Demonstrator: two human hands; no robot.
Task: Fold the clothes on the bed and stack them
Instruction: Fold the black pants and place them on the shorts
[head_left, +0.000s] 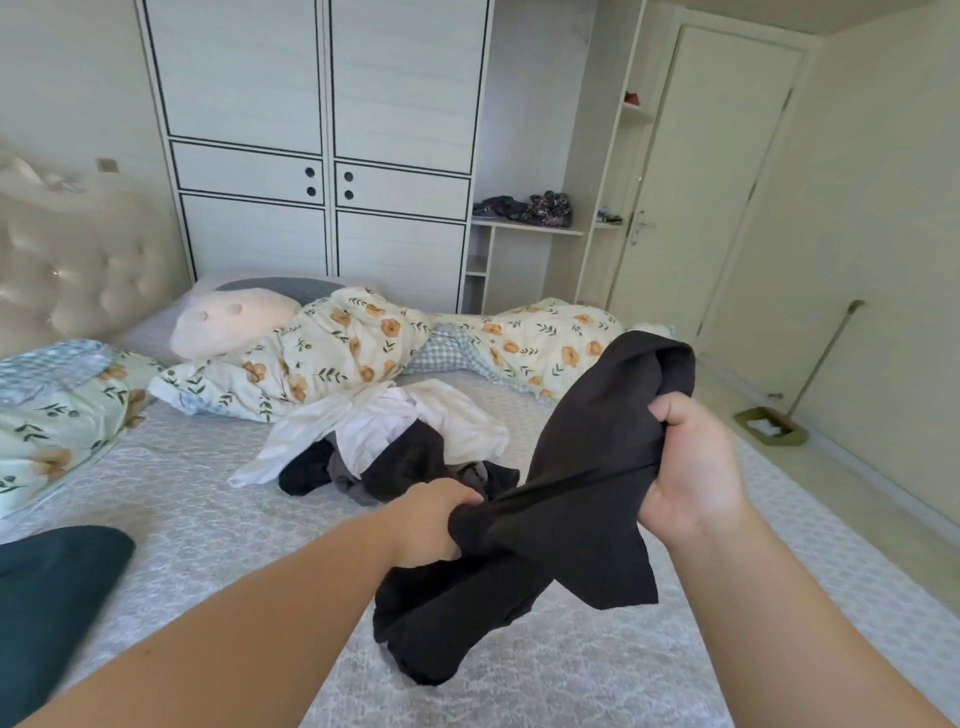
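Observation:
I hold a black garment (582, 499) up over the bed (182, 499). My left hand (434, 522) grips a bunched part of it low in the middle. My right hand (693, 467) grips another fold higher up on the right. The cloth hangs crumpled between both hands, and its lower end touches the mattress. Behind it lies a loose pile of clothes (384, 441), white pieces on top of dark and grey ones. A dark teal garment (52, 597) lies flat at the bed's near left edge.
A floral duvet (332, 353) is bunched across the far side of the bed, with a pale pillow (228, 322) by the tufted headboard (67, 260). A white wardrobe (322, 145) stands behind. On the right, a door (711, 176) and a dustpan with broom (774, 423) on the floor.

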